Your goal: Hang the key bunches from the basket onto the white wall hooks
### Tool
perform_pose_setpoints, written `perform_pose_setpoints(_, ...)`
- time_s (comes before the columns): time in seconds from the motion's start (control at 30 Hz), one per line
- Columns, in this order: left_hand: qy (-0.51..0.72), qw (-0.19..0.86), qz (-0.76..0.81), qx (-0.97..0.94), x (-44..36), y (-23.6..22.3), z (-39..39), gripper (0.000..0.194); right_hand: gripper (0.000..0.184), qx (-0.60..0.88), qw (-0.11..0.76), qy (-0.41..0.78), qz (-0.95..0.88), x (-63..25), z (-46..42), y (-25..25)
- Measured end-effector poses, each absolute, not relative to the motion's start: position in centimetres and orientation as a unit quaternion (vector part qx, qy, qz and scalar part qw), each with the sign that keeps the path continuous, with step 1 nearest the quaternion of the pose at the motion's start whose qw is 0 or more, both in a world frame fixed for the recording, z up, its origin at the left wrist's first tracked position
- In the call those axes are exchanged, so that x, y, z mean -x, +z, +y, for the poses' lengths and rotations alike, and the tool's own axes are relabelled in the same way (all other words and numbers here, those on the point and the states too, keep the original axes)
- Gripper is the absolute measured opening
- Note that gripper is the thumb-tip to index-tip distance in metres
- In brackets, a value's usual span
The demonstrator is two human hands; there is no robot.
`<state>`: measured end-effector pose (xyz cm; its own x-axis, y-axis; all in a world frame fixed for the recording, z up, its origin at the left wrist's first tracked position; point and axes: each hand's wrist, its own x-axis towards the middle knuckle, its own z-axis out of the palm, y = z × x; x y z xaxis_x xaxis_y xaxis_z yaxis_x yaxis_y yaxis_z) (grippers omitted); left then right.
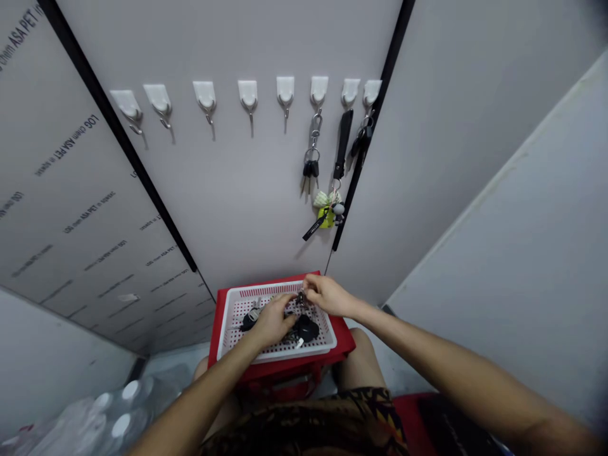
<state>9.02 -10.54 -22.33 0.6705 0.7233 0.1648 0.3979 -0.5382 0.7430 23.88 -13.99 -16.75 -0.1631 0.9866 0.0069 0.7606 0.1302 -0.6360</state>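
A white perforated plastic basket [228, 339] lies low in front of me, holding several dark key bunches and fobs. My right hand [327, 296] is over its far right corner, fingers pinched on a small metal bunch of keys [301, 299]. Right beside it is my left hand [273, 323], reaching in over the basket, thumb and fingers apart, fingertips close to the same bunch; whether they touch it is unclear. Below the left thumb lies a black rounded item [306, 328] among other keys. Another dark key bunch [249, 320] is left of the left hand.
Several white hooks [249, 95] line the panel ahead. The three rightmost carry keys [311, 168], a black strap [342, 142] with charms, and a dark bunch [363, 139]. Under the basket is a red box [344, 335]. Clear bottles [126, 411] stand lower left.
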Motion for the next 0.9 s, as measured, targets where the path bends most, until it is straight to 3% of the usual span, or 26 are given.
perform_pose_setpoints(0.13, 0.305, 0.492, 0.292, -0.761, -9.7, -20.6, -10.5, 0.04, 0.008, 0.552, 0.328, 0.402, -0.653, -23.9, -13.2, -15.6)
perform_pose_setpoints(0.27, 0.332, 0.582, 0.275, -0.689, -9.9, -19.0, -10.1, 0.029, 0.006, 0.56, 0.335, 0.323, -0.685, -23.8, -12.7, -14.5)
perform_pose_setpoints(0.53, 0.397, 0.584, 0.244, -0.665, -9.4, -14.5, -9.1, 0.032, 0.004, 0.529, 0.446, 0.342, -0.636, -22.2, -11.9, -10.1)
perform_pose_setpoints(0.7, 0.428, 0.576, 0.248, -0.651, -10.1, -8.8, -7.4, 0.017, 0.005, 0.524, 0.511, 0.251, -0.634, -21.9, -10.0, -4.1)
perform_pose_setpoints(0.9, 0.495, 0.544, 0.254, -0.628, -11.6, -0.8, -4.9, 0.015, 0.004, 0.513, 0.598, 0.129, -0.601, -21.7, -6.9, 3.5)
